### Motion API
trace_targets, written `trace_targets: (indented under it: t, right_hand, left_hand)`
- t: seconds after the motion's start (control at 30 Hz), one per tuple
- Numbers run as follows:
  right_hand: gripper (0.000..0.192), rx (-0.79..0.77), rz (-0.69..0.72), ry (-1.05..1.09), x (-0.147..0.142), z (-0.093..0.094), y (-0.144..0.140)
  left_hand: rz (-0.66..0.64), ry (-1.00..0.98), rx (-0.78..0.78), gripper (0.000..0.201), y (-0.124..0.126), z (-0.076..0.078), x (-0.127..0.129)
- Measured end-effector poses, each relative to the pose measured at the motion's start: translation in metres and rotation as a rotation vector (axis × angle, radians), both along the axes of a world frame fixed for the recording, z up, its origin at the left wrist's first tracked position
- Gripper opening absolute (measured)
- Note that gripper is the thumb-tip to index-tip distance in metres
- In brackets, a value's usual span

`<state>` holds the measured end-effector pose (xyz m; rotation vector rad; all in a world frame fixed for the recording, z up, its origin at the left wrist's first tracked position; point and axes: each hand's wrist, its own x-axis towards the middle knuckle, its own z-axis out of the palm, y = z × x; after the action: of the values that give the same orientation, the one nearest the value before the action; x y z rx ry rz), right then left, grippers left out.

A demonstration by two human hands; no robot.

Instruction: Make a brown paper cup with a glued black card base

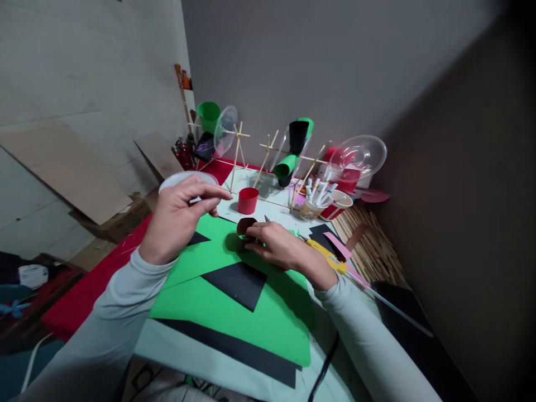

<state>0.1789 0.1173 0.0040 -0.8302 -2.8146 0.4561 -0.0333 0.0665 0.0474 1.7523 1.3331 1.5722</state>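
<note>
Grey walls corner a craft table (196,352) spread with green paper (234,307). Above its far edge, the left hand (178,220) pinches a clear lid (186,180) aloft; the right hand (278,245) clamps a brown paper roll (244,228) onto it, apparently steadying it. Beyond stands a red cup (248,200).

cup (248,200) behind paper sheets (251,312) | stick frame (268,159) behind cup
</note>
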Motion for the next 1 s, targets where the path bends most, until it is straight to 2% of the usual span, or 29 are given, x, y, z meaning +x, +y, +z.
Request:
trace_targets:
  t: [0.2,0.33,0.4,0.43,0.5,0.57,0.63,0.73,0.8,0.87,0.93,1.0]
  right_hand:
    - [0.011,0.048,0.0,-0.012,0.0,-0.008,-0.002]
    - [0.008,0.067,-0.003,0.018,0.004,-0.001,-0.019]
    - [0.009,0.07,-0.003,0.038,0.006,0.004,-0.032]
    - [0.011,0.071,-0.002,0.046,0.008,0.007,-0.038]
    - [0.014,0.071,-0.002,0.063,0.009,0.01,-0.051]
    - [0.015,0.063,0.006,0.09,0.01,0.012,-0.061]
    - [0.016,0.055,0.017,0.118,0.011,0.011,-0.069]
    - [0.009,0.035,-0.003,0.205,0.014,0.006,-0.078]
    - [0.024,0.007,-0.046,0.37,0.02,0.0,-0.082]
    - [0.043,-0.037,-0.151,0.573,0.027,-0.006,-0.085]
    - [0.047,-0.1,-0.295,0.7,0.035,-0.013,-0.085]
    - [0.046,-0.192,-0.396,0.706,0.04,-0.02,-0.084]
  left_hand:
    - [-0.042,0.088,-0.148,0.02,-0.008,-0.037,-0.011]
    - [-0.048,0.139,-0.201,0.023,-0.014,-0.052,-0.015]
    - [-0.105,0.16,-0.249,0.026,-0.017,-0.057,-0.015]
    - [-0.15,0.172,-0.281,0.038,-0.018,-0.059,-0.014]
    - [-0.26,0.209,-0.354,0.073,-0.021,-0.062,-0.009]
    - [-0.367,0.247,-0.408,0.091,-0.023,-0.065,-0.003]
    - [-0.429,0.265,-0.43,0.082,-0.025,-0.067,0.003]
    - [-0.426,0.255,-0.434,0.062,-0.026,-0.07,0.008]
    - [-0.403,0.245,-0.44,0.057,-0.027,-0.072,0.01]
    - [-0.389,0.236,-0.448,0.056,-0.028,-0.074,0.011]
    - [-0.382,0.231,-0.457,0.056,-0.031,-0.076,0.012]
    - [-0.381,0.232,-0.468,0.057,-0.033,-0.078,0.014]
